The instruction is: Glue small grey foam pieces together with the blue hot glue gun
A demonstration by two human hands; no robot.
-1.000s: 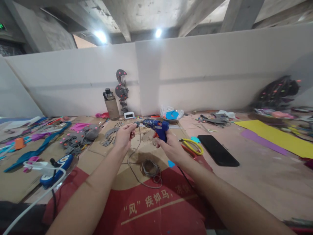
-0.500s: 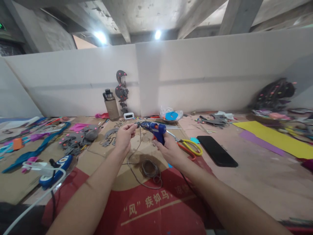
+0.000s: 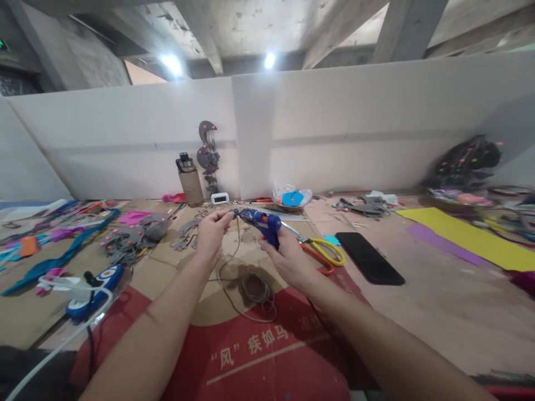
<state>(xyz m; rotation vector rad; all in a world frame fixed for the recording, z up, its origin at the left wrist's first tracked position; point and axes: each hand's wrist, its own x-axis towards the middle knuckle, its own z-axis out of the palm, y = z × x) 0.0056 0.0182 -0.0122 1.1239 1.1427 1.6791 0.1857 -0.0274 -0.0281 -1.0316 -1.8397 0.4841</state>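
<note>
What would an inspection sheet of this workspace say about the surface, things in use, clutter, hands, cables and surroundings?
Surface: red-printed cardboard on a pinkish table.
Things in use: blue glue gun, its tip at a small dark piece; contact too small to tell. Gray cord lies partly coiled below.
Clutter: scissors, black phone, yellow sheet, gray cut pieces.
Hands: left hand pinches the dark piece; right hand grips the glue gun.
Cables: white cable at left; thin dark cord by the right forearm.
Surroundings: white partition, bottle before it.
</note>
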